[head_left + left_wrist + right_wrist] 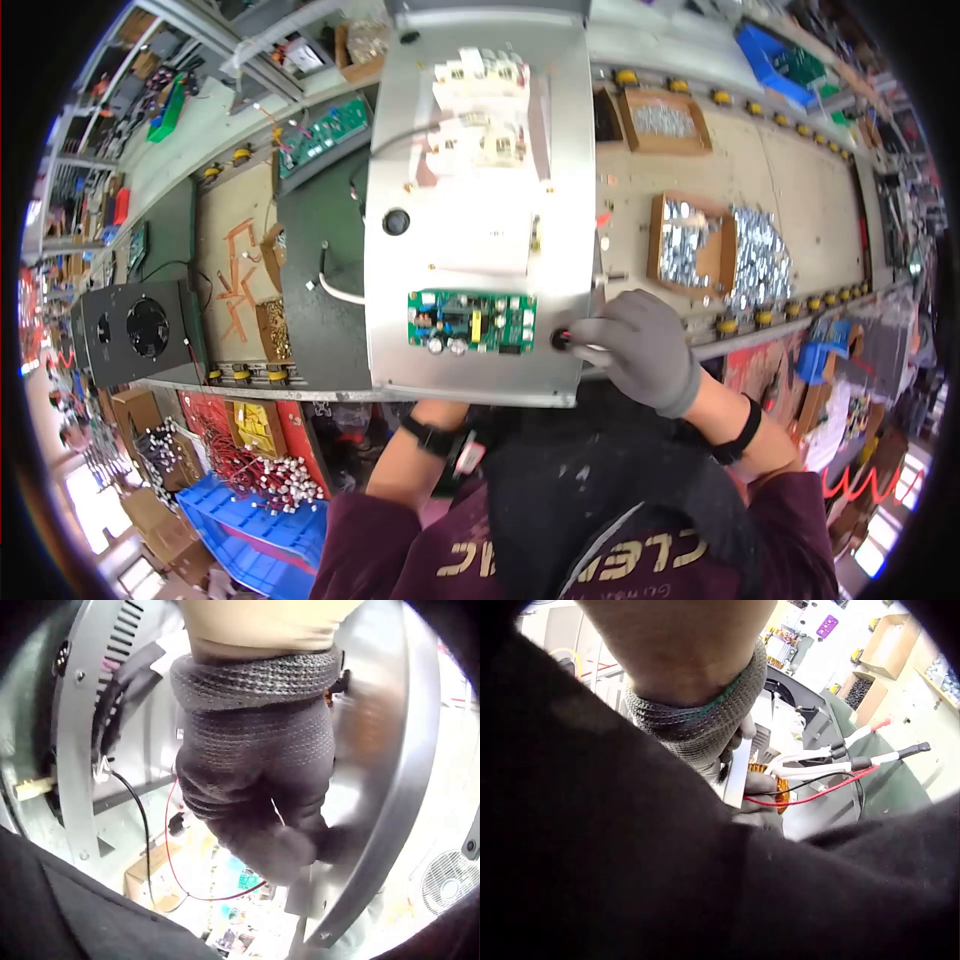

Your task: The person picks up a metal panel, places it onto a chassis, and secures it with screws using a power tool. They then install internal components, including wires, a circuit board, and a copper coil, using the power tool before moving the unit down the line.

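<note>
A pale metal panel (475,375) with a green circuit board (472,322) lies in front of the person in the head view. At its right edge the grey-gloved right hand (640,350) pinches a thin wire with a bit of red at a round black grommet (562,340). Behind the panel, hidden from the head view, the dark-gloved left hand (259,765) reaches down inside the metal housing (409,750). A red wire (166,832) loops to its curled fingertips. In the right wrist view, gloved fingers show below the panel edge beside a copper coil (782,793).
White cables (802,759) with dark sleeves stick out beside the coil. Cardboard boxes of metal parts (690,245) stand on the bench at right, loose pieces spilling beside one. At left are a black fan housing (140,330) and copper strips (238,275). A blue crate (250,535) stands below.
</note>
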Demonstrator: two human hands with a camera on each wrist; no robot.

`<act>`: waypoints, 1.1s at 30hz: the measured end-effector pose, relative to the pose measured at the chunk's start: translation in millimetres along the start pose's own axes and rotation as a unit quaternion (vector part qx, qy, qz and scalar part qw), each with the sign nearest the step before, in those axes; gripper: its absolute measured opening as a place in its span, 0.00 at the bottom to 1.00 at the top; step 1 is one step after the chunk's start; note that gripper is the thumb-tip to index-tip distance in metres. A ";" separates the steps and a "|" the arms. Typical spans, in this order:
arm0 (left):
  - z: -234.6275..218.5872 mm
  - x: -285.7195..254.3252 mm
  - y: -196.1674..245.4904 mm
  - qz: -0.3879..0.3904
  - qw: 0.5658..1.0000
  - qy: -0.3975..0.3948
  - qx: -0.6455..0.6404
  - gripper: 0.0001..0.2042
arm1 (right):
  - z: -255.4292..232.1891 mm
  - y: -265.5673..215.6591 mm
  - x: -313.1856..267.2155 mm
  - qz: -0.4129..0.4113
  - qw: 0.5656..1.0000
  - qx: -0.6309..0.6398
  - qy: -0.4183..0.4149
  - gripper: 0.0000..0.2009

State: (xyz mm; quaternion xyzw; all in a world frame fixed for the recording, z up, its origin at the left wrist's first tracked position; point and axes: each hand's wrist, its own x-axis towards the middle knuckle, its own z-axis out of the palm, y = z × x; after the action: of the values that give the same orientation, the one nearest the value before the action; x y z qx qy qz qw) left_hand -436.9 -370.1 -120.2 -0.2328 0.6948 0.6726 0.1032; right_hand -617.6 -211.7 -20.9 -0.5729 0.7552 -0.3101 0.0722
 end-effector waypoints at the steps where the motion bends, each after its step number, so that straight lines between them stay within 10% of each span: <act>1: -3.3 3.6 3.2 0.015 1.000 0.014 0.002 0.18 | -26.3 3.1 9.9 0.039 0.993 0.102 0.034 0.07; 3: -9.7 -24.1 -6.1 0.037 0.998 0.042 0.007 0.18 | -58.6 42.0 17.0 0.236 0.888 0.307 0.247 0.11; 5: -3.1 -57.9 -20.5 0.055 0.996 0.072 0.015 0.18 | -74.8 107.1 54.5 0.152 0.841 0.345 0.389 0.17; 8: 13.0 -46.2 7.2 0.073 0.988 0.130 0.026 0.18 | -39.6 229.9 99.9 0.150 0.945 0.153 0.248 0.21; 9: 31.5 -52.8 35.1 0.051 0.952 0.118 -0.276 0.20 | -27.9 241.3 120.0 0.163 0.959 0.116 0.201 0.22; 10: 45.7 -53.6 53.4 0.041 0.826 0.094 -0.554 0.22 | -14.2 248.1 144.4 0.170 0.970 0.079 0.152 0.23; 14: 59.4 -52.4 64.4 -0.037 0.841 0.249 -0.478 0.25 | 68.3 377.1 217.7 0.078 0.958 0.266 0.076 0.20; 15: 60.0 -51.9 60.9 -0.013 0.843 0.260 -0.472 0.25 | 39.3 338.8 221.1 0.064 0.998 -0.008 0.006 0.15; 17: 47.9 -62.9 77.6 -0.003 0.865 0.304 -0.399 0.26 | 31.5 340.6 216.5 0.092 0.995 -0.041 0.005 0.12; 21: -57.0 -108.5 80.3 0.022 0.876 0.303 -0.375 0.32 | -32.2 219.7 168.4 0.129 0.991 0.046 0.012 0.14; 24: -167.5 -124.5 82.7 0.018 0.824 0.245 -0.511 0.11 | -61.0 145.7 127.1 0.175 0.979 0.092 -0.042 0.13; 26: -255.4 -116.8 32.0 0.100 0.906 0.269 -0.312 0.03 | -73.8 79.7 110.9 0.213 0.972 0.071 -0.062 0.12; 27: -239.5 -112.8 108.6 -0.090 0.917 0.323 -0.216 0.07 | -75.2 57.6 104.5 0.265 0.957 0.067 -0.095 0.11; 28: -279.0 -96.4 86.4 -0.109 0.929 0.155 -0.317 0.09 | -71.2 42.4 97.8 0.315 0.939 0.064 -0.126 0.10; 33: -321.4 -21.6 50.6 -0.202 0.923 0.131 -0.299 0.19 | -24.9 26.0 60.9 0.335 0.940 -0.068 -0.017 0.07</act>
State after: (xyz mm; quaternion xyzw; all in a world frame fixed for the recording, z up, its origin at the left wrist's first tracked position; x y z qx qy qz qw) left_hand -387.0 -682.6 -41.6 -0.4743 0.4067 0.7776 0.0710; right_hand -670.8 -253.6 -0.4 -0.2958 0.9212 -0.2067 0.1456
